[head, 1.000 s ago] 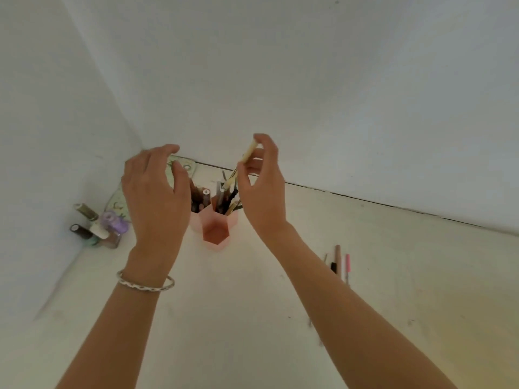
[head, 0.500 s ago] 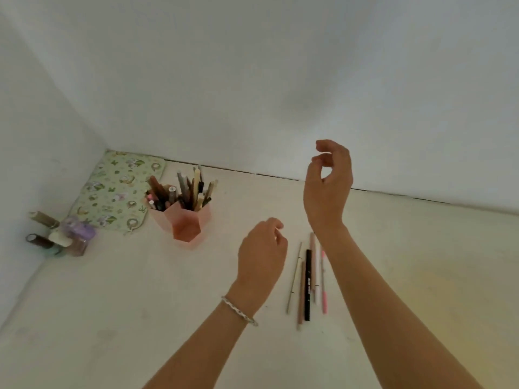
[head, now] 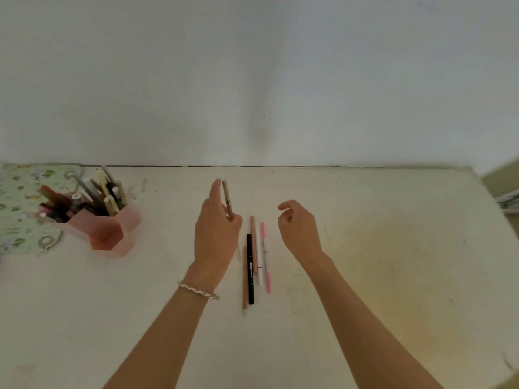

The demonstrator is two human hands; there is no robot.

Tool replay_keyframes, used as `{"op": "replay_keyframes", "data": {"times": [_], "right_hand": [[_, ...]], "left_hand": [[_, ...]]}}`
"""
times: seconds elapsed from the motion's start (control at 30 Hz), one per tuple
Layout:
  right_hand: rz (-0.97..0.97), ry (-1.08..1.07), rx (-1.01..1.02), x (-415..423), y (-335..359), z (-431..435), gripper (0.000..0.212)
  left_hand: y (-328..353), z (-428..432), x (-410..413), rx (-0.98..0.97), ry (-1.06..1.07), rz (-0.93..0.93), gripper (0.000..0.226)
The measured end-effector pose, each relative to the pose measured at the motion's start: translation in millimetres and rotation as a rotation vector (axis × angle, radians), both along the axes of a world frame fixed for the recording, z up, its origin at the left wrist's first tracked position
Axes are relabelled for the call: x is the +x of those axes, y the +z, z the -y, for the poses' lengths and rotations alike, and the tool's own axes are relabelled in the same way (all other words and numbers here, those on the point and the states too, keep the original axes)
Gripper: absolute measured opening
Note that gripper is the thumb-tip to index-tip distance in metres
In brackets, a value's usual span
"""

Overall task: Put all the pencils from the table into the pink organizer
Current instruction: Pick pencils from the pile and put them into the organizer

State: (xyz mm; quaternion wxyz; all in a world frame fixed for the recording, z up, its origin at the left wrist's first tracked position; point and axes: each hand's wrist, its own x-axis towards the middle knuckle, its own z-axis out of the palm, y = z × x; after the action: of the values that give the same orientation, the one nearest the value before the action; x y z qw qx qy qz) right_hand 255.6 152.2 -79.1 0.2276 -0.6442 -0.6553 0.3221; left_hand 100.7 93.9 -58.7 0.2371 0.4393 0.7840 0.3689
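left hand (head: 216, 234) raised over the desk (head: 393, 276), fingers (head: 216, 190) pinching a thin olive-brown pencil (head: 227, 198), its far end up and slightly tilted. right hand (head: 299, 228) hovers near, fingers loosely curled, holding nothing. between the hands a row of pencils (head: 250, 272) lies side by side on the desk (black mid-row, pink rightmost). pink organizer (head: 109, 237) well to the left, crammed with pencils, by a floral mat (head: 16, 192).

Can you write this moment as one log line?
left hand: holds pencil; right hand: empty; table pencils: several lying loose; pink organizer: partly filled
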Motion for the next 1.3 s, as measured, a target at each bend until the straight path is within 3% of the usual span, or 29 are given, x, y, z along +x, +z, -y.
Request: {"op": "replay_keyframes", "data": {"times": [0.13, 0.27, 0.4, 0.5, 0.6, 0.73, 0.83, 0.93, 1.0, 1.17, 1.3], "right_hand": [[0.171, 0.164, -0.209, -8.7, -22.3, 19.3, 0.042], [0.403, 0.290, -0.101, -23.1, -33.6, 32.9, 0.046], [0.403, 0.280, -0.106, -26.0, -25.0, 22.0, 0.063], [0.224, 0.128, 0.056, -31.1, 1.0, 0.3, 0.066], [-0.113, -0.013, 0.220, -49.3, 33.7, -15.0, 0.066], [-0.442, -0.018, 0.346, -85.6, 68.6, -14.8, 0.064], [-0.516, 0.053, 0.423, -109.9, 79.4, -5.9, 0.063], [-0.555, 0.096, 0.436, -133.1, 84.1, 3.8, 0.062], [-0.594, 0.116, 0.446, -150.4, 89.9, 11.2, 0.062], [-0.810, 0.211, 0.488, -215.8, 108.3, 28.7, 0.059], [-0.747, 0.368, 0.521, -260.0, 100.5, 36.9, 0.054]], "left_hand": [[33.9, -12.6, -14.8, 0.206, 0.045, 0.018, 0.078], [40.4, -10.0, -14.8, 0.211, 0.080, 0.107, 0.071], [55.4, 7.1, -31.6, 0.339, 0.175, 0.167, 0.065], [86.6, 21.1, -82.5, 0.633, 0.324, -0.029, 0.058], [111.9, 29.8, -144.2, 0.782, 0.505, -0.230, 0.053], [105.9, 38.3, -187.7, 0.690, 0.523, -0.305, 0.055], [79.9, 36.0, -195.6, 0.488, 0.428, -0.309, 0.049], [52.4, 38.0, -195.6, 0.209, 0.310, -0.571, 0.018], [44.3, 45.5, -198.1, 0.108, 0.337, -0.694, 0.017], [64.2, 67.9, -219.0, 0.333, 0.506, -0.676, 0.023], [80.0, 78.4, -227.4, 0.401, 0.545, -0.566, 0.027]]}}
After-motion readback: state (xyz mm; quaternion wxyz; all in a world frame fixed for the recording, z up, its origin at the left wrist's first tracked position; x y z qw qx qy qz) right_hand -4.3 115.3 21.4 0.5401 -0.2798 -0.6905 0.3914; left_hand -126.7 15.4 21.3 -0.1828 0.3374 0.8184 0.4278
